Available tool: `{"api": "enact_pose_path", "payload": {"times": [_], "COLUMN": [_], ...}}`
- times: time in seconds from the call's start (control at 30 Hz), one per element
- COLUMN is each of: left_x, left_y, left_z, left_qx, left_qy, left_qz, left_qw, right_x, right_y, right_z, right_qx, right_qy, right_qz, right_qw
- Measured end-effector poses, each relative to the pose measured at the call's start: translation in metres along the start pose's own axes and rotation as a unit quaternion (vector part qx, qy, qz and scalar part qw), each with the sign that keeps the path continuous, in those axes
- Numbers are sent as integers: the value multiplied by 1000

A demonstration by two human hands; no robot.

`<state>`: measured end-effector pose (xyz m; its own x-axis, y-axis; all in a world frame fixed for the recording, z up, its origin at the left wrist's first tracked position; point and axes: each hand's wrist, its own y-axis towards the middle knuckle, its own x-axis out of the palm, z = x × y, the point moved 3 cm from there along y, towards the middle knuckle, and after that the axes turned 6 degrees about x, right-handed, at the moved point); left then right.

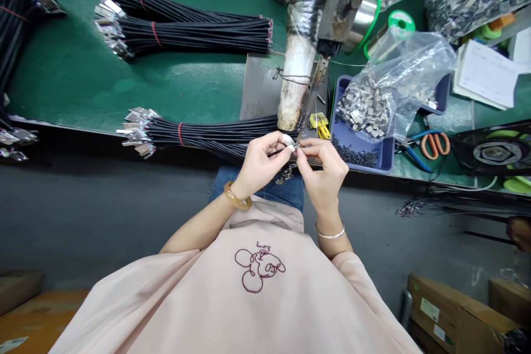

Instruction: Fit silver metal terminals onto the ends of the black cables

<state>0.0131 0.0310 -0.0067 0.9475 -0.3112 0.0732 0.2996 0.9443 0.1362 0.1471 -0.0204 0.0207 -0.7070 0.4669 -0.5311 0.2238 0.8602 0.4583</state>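
Observation:
My left hand is closed in a pinch at the table's front edge, with white coverings on its fingertips. A thin black cable runs into its grip. Fingertip to fingertip with it, my right hand pinches something tiny and metallic that its fingers mostly hide. Beside my left hand lies a bundle of black cables, tied with a red band, with metal connectors at the left end. Just above both hands stand a soldering iron and a foil-wrapped duct with a scorched white nozzle.
A blue tray holds a bag of metal connectors and small black pieces. Pliers lie to its right. More tied cable bundles rest at the upper left. A yellow clip-like tool sits behind my right hand.

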Motion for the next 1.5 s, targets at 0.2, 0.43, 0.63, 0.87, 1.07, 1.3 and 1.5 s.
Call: {"api": "enact_pose_path", "payload": {"times": [0.2,0.43,0.63,0.87,1.07,1.3,1.5], "left_x": [-1,1,1,-5,-8,-8,-9], "left_y": [-2,-2,0,-1,-4,-7,-9], "left_z": [2,-1,-1,-1,2,6,5], "left_qx": [17,-2,0,-8,45,139,146], "left_qy": [-6,6,12,41,112,198,197], "left_qz": [-8,-4,-9,-54,-88,-129,-128], "left_qw": [1000,1000,1000,998,989,962,961], "right_x": [-1,-1,-1,-12,-23,-13,-18], "right_y": [2,-2,-2,-11,-12,-9,-11], "right_z": [0,-2,-4,4,9,11,10], "right_qx": [45,-30,-62,46,19,17,22], "right_qy": [41,-14,-61,32,-69,-91,-89], "right_qz": [-17,0,2,41,-64,-163,-141], "right_qw": [998,999,996,998,995,982,986]}}
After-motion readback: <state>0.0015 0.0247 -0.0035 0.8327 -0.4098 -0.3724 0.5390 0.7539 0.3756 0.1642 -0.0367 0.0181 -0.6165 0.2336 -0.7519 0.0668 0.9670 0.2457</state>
